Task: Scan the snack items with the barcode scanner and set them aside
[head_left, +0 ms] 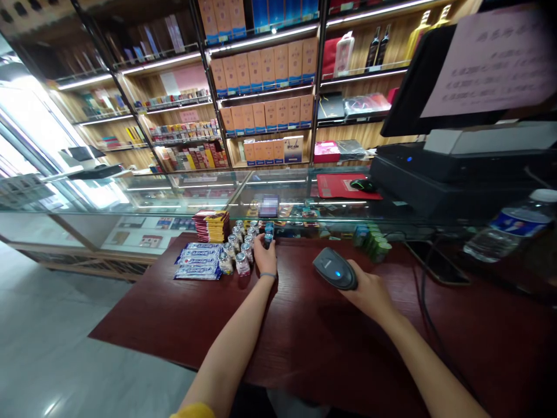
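My right hand grips a dark barcode scanner with a lit blue light, held above the brown table. Farther forward, the fingers of my left hand are closed around a small dark-blue container, at the near end of a row of similar blue containers. Just left of that hand stand rows of small jars with silvery lids. Beside the jars lie blue-and-white packets, and behind those is a stack of red and yellow packs.
Green containers stand right of centre, near a phone and a water bottle. A black cable crosses the table's right side. Beyond runs a glass display counter with a mouse and a monitor.
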Action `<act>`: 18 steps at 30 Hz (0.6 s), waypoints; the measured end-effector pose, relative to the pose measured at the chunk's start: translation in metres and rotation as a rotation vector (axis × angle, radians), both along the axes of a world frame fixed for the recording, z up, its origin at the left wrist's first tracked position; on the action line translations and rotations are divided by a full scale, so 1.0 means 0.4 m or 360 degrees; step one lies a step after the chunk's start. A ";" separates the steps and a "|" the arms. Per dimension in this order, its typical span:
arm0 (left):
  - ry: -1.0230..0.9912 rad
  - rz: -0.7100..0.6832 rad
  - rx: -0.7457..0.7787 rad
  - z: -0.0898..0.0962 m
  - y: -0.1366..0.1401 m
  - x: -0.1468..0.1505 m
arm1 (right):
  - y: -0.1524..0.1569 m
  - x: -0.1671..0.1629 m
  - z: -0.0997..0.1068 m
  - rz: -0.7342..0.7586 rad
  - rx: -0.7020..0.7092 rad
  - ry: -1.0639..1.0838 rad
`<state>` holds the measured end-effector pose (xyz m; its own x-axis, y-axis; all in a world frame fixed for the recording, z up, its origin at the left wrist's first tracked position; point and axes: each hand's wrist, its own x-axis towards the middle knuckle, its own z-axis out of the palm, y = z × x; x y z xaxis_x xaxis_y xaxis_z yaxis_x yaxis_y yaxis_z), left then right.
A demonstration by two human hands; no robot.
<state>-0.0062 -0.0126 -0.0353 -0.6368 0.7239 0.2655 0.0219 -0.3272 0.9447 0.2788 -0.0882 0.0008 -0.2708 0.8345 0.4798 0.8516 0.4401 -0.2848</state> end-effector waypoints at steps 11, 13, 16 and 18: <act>-0.0201 -0.0025 -0.0022 0.006 0.020 0.012 | -0.002 0.006 0.009 0.0061 -0.0050 0.0072; -0.0131 -0.0013 -0.0047 0.007 0.020 0.012 | 0.000 0.008 0.004 0.0048 -0.0046 0.0067; 0.0037 0.0022 -0.0054 0.009 0.016 0.013 | 0.000 0.008 0.001 0.0029 -0.0047 0.0065; 0.0129 0.0037 -0.0021 0.014 0.010 0.015 | -0.001 0.007 0.003 -0.0004 -0.0053 0.0074</act>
